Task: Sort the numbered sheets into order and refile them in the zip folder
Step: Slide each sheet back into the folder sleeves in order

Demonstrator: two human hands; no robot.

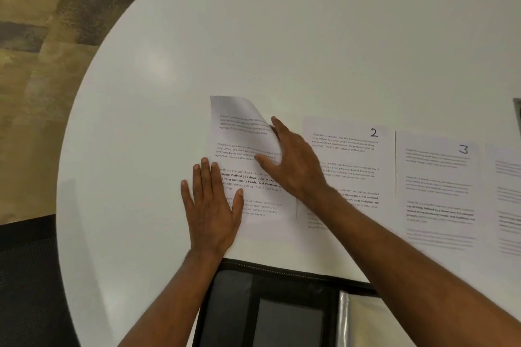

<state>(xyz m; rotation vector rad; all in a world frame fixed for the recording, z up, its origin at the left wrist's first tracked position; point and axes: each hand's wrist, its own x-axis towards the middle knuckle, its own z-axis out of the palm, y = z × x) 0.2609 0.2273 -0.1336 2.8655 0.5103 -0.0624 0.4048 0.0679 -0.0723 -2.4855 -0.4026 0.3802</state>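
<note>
Printed sheets lie in a row on the round white table (253,36). The leftmost sheet (239,132) has its upper right corner curled up, so its number is hidden. My right hand (293,163) lifts that curled edge, thumb on the page and fingers behind it. My left hand (211,203) lies flat with straight fingers on the sheet's left edge and the table. To the right lie the sheet marked 2 (358,155), the sheet marked 3 (439,186) and part of a further sheet (507,200). The black zip folder (270,304) lies open at the near edge.
Clear plastic sleeves (358,321) show inside the folder's right half. A dark object (517,113) pokes in at the right edge. Patterned carpet (56,22) lies beyond the table's left rim, and a dark chair (28,276) stands at lower left.
</note>
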